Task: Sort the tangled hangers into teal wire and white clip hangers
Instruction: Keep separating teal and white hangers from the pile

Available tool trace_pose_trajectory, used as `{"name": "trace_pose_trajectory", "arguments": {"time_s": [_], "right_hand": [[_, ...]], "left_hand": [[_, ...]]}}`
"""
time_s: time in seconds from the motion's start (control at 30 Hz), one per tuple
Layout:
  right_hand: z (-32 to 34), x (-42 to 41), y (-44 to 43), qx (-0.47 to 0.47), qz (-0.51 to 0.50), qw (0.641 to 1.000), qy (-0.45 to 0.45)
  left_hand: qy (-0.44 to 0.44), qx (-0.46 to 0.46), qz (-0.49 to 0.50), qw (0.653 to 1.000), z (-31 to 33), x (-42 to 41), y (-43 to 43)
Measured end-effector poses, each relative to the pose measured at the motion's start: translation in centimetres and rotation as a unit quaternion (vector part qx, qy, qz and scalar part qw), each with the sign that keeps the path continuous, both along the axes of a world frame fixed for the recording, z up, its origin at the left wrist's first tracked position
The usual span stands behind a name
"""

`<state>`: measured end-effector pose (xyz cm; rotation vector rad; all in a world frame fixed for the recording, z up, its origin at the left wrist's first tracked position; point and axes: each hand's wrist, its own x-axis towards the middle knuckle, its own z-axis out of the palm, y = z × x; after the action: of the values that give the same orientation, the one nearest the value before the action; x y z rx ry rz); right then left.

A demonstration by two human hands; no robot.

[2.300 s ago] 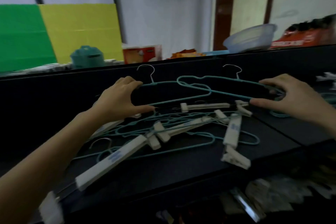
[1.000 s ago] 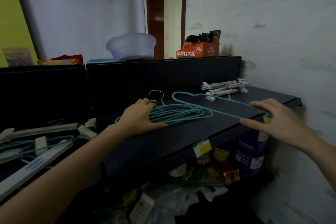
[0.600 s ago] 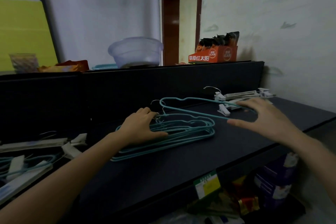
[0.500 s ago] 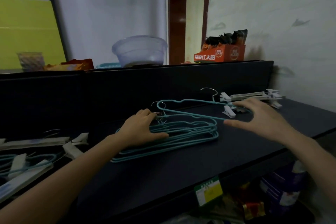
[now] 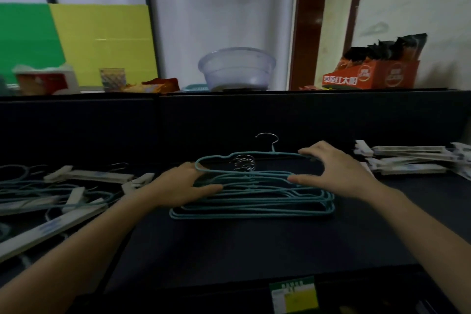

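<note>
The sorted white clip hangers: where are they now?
In the head view, the white clip hangers lie far right on the dark shelf, beyond the right hand.

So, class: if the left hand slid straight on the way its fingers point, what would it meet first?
The left hand points right along the shelf, so it would first run into the teal wire hanger stack it already touches; the right hand lies beyond, though depth is unclear.

A: What stands behind the dark shelf (image 5: 254, 250)?
B: A pale wall (image 5: 216, 2), green and yellow boards (image 5: 102, 41) at its left, a brown door frame (image 5: 303, 28) right.
A: Light?
B: Dim.
</note>
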<state>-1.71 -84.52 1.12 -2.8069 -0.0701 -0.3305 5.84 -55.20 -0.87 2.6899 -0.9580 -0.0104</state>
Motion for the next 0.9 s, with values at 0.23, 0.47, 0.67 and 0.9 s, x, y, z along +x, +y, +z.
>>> {"name": "trace_pose_trajectory", "arguments": {"time_s": [0.23,0.47,0.67,0.9], "right_hand": [[-1.6,2.3,2.9,-0.012,0.077,0.996,0.038],[-2.1,2.1,4.6,-0.101,0.127,0.985,0.062],[-1.4,-0.4,9.6,-0.108,0.213,0.97,-0.037],[-1.8,-1.7,17.6,-0.117,0.287,0.95,-0.046]], "left_hand": [[-0.121,0.029,0.181,0.976,0.2,-2.2,5.9],[-0.136,0.007,0.244,0.96,-0.1,-5.8,8.3],[-0.152,0.009,0.296,0.943,-1.2,-10.0,10.1],[-0.197,-0.005,0.348,0.917,-2.4,-15.7,15.1]]}}
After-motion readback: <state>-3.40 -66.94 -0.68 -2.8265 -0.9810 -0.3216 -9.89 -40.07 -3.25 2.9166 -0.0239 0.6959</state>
